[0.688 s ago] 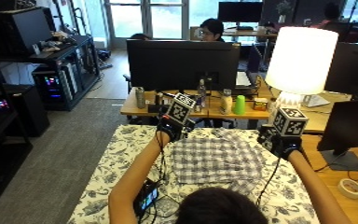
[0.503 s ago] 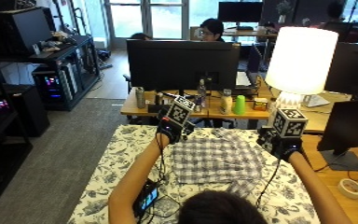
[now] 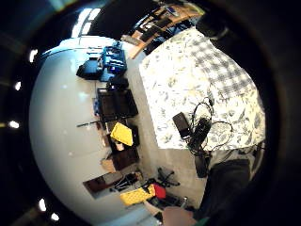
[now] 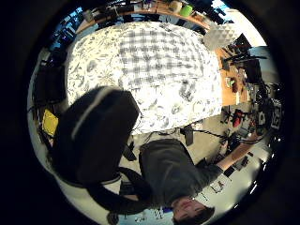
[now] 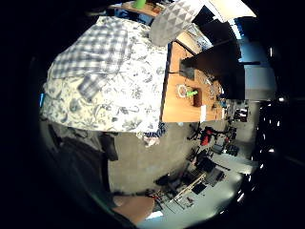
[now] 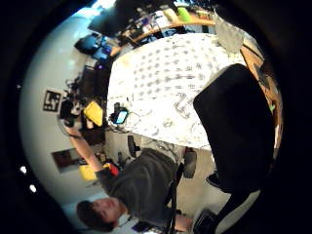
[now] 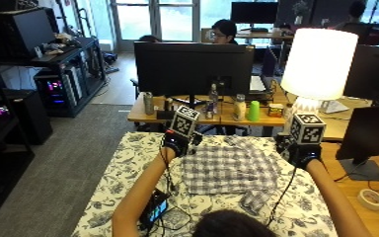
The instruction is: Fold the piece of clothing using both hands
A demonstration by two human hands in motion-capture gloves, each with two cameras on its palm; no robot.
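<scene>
So the biggest thing here is the table [image 7: 114, 190] with its floral cover, and lying flat on the middle of it is the plaid shirt [image 7: 229, 168], grey and white checks, spread with one sleeve [image 7: 254, 200] trailing off the near corner toward the person. Both arms reach out over it, one per side. The left hand [image 7: 176, 143] sits at the shirt's far left corner and the right hand [image 7: 301, 150] at the far right edge. Honestly I can't tell from any view whether the fingers are curled on cloth or just resting there; the palm cameras look down on the shirt from well above it, so my guess is nothing's pinched. Smaller stuff: a phone-like device [image 7: 154, 207] with cables lies on the cover near the left forearm, well clear of the shirt. As for handling, this looks like thin woven cotton, light, floppy, zero stiffness, so it'll sag and wrinkle wherever it isn't supported. I'd take it by the shoulder seams or the two far corners, one per hand, keep it taut between them, and tuck that loose sleeve in before folding.
</scene>
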